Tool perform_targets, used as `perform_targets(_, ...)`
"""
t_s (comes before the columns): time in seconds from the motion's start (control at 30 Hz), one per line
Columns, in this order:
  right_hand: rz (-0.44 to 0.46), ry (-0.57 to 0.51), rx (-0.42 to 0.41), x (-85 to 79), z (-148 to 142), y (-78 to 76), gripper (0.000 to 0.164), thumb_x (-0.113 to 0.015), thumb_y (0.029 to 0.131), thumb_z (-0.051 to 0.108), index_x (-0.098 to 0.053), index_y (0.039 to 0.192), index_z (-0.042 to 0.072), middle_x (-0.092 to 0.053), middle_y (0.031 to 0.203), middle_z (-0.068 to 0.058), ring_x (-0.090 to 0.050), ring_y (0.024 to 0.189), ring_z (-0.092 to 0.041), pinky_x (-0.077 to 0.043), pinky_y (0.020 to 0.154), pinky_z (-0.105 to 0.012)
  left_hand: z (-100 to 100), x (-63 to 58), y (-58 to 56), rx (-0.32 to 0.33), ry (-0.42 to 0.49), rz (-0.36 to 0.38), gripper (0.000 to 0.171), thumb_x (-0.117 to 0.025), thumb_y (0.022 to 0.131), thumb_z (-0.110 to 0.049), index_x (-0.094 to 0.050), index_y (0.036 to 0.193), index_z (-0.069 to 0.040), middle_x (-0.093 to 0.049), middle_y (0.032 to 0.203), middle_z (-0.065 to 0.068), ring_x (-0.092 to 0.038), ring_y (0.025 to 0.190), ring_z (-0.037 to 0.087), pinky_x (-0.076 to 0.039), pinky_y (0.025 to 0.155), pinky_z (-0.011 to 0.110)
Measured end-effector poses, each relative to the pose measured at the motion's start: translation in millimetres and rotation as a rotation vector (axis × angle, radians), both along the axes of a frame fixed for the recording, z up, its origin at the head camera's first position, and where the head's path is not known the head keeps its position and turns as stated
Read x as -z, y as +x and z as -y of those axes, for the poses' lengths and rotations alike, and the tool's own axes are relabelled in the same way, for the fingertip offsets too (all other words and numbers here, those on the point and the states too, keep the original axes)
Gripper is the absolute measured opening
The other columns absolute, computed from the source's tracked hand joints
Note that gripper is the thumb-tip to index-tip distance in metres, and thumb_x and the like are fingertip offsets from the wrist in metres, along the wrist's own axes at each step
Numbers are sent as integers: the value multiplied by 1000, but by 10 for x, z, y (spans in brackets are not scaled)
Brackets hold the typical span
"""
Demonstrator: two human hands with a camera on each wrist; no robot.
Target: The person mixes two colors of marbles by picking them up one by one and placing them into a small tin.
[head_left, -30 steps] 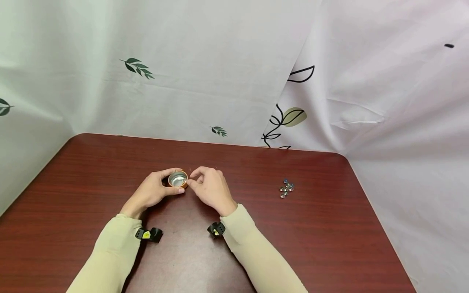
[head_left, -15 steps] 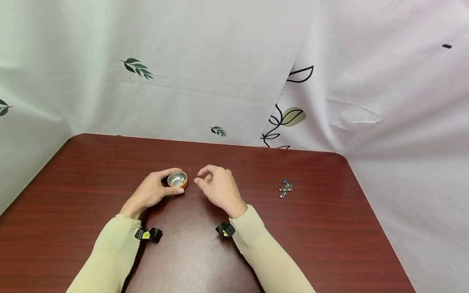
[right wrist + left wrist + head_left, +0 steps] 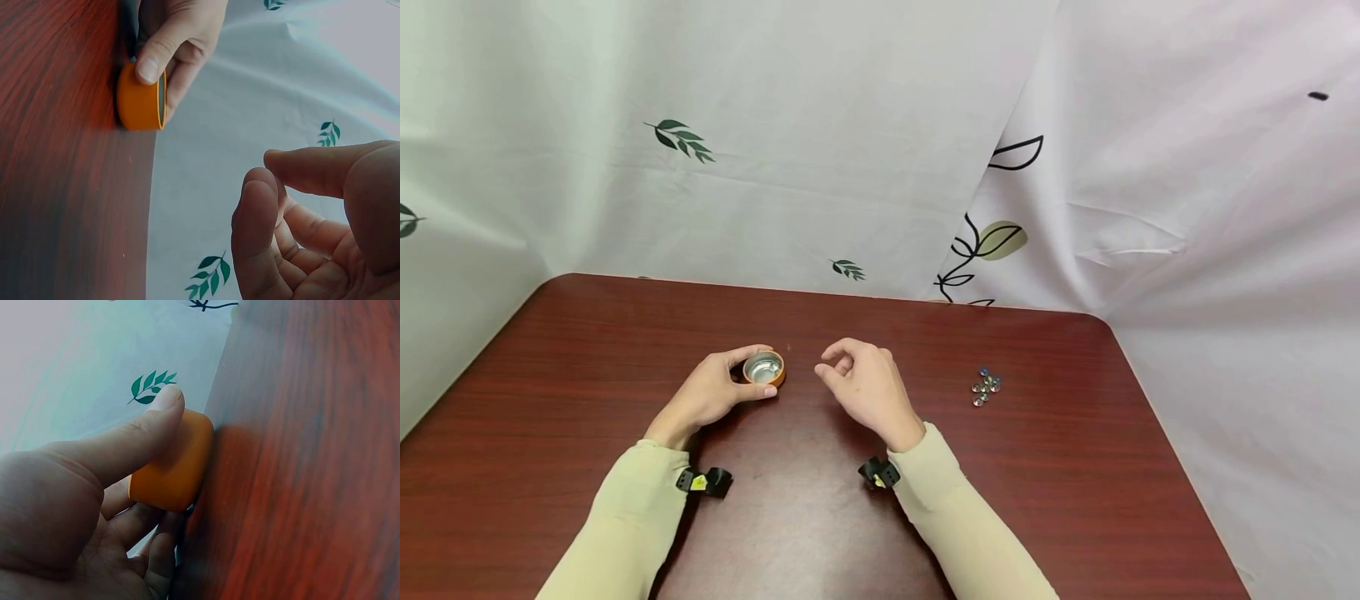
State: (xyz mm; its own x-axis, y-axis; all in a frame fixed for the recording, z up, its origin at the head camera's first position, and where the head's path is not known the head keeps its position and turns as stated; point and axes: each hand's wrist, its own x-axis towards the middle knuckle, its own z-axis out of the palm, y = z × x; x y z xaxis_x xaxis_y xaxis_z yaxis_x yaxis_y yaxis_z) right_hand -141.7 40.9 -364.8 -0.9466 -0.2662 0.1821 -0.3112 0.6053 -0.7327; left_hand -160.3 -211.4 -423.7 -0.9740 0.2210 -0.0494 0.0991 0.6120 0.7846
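My left hand (image 3: 709,390) grips a small round orange tin (image 3: 175,465), thumb on the near side and fingers round the far side. The tin stands upright on the table with its silver inside facing up; a small glint shows on its floor in the head view. My right hand (image 3: 871,387) hovers to the right of the tin, fingers loosely bent. In the right wrist view its thumb and index fingertips (image 3: 257,203) are close together, and nothing shows between them. Several small clear and blue glass gems (image 3: 986,388) lie in a loose cluster farther right.
The dark red-brown wooden table (image 3: 1075,467) has rounded far corners. A white cloth (image 3: 760,208) with leaf prints hangs behind it and along both sides. Black wrist cameras (image 3: 703,481) are strapped at both sleeves.
My right hand has moved away from the tin's rim toward the right. The left hand and the tin have stayed in place.
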Motion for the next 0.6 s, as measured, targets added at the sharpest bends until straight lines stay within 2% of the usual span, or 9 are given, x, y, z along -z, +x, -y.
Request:
perform_targets(0.4,-31,5,19,-33,-132,43,14,-73,93,22,-74,101,11,-61,72,7,-58,62,-6,-48,61,-27,5,-5,10,2,-17,-7,65,-84,84,-31,-59,140,-11,-68,120,13,-62,106,27,-45,88,42)
perform_targets(0.6,-31,12,46,-46,-183,63,12,-74,92,24,-74,99,14,-61,72,8,-58,63,-5,-49,64,-28,5,-3,4,6,-12,-3,65,-84,84,-32,-59,140,-11,-68,120,13,-61,111,29,-44,90,44)
